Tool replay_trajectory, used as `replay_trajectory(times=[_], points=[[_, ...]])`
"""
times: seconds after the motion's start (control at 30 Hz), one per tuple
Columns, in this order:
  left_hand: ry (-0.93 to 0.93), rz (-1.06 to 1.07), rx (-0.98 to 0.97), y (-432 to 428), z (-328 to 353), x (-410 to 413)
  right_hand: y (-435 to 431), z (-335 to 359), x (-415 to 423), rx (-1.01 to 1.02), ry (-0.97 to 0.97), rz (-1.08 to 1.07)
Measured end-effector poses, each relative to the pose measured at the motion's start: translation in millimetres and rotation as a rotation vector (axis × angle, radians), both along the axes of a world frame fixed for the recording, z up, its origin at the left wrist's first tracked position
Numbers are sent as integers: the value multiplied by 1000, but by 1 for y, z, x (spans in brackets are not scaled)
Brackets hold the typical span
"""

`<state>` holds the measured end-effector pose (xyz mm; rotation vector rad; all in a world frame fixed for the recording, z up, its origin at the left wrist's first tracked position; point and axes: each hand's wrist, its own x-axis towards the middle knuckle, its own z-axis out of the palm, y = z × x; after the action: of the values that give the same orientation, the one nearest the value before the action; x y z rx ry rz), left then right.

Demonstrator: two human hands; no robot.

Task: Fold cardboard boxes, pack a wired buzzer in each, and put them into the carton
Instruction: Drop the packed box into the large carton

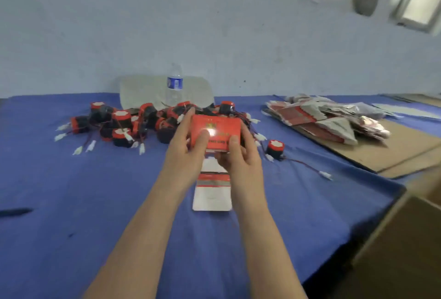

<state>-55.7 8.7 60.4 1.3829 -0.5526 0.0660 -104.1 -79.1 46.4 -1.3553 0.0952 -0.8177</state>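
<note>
Both my hands hold a red cardboard box point(216, 131) above the blue table point(71, 191). My left hand point(188, 146) grips its left side with the thumb on the top face. My right hand point(241, 153) grips the right side, thumb on top too. Under my hands a flat unfolded box blank point(212, 191), white with a red band, lies on the cloth. A pile of black-and-red wired buzzers point(133, 122) with white plugs lies behind the box. One buzzer point(275, 149) stands apart at the right with its wire trailing.
A stack of flat box blanks point(329, 122) rests on brown cardboard sheets point(391, 153) at the right. A water bottle point(174, 86) stands at the back before a clear plastic bag point(138, 93). A brown carton point(405, 251) sits off the table's right edge.
</note>
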Motion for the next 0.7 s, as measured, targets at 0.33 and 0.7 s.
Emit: replay_trajectory(times=[0.33, 0.7], points=[[-195, -605, 384, -281, 38, -220, -209, 54, -268, -299, 601, -1212], [-40, -313, 134, -240, 19, -141, -164, 21, -168, -329, 182, -866]])
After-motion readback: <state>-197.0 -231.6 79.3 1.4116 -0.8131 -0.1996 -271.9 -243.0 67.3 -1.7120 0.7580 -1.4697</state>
